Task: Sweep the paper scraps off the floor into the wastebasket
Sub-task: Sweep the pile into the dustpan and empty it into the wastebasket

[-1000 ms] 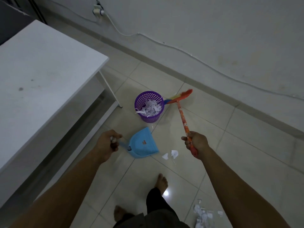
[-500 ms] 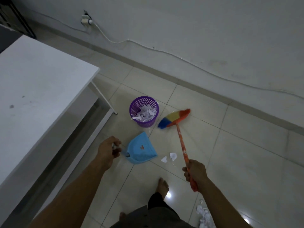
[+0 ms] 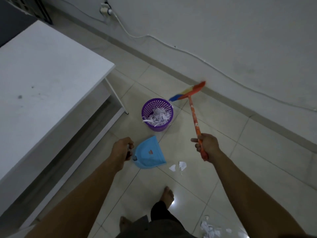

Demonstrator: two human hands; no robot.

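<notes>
Purple wastebasket [image 3: 157,128] upright, holding shreds; white paper scraps [image 3: 182,165] on floor [image 3: 223,169] beside blue dustpan [image 3: 149,155].

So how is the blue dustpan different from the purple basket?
The dustpan is blue and solid; the wastebasket is purple with holes all round its wall. The dustpan is flat and looks empty, while the wastebasket is round, upright and holds paper shreds. The left hand grips the dustpan's handle; no hand touches the wastebasket. Both look like plastic and are close together.
</notes>
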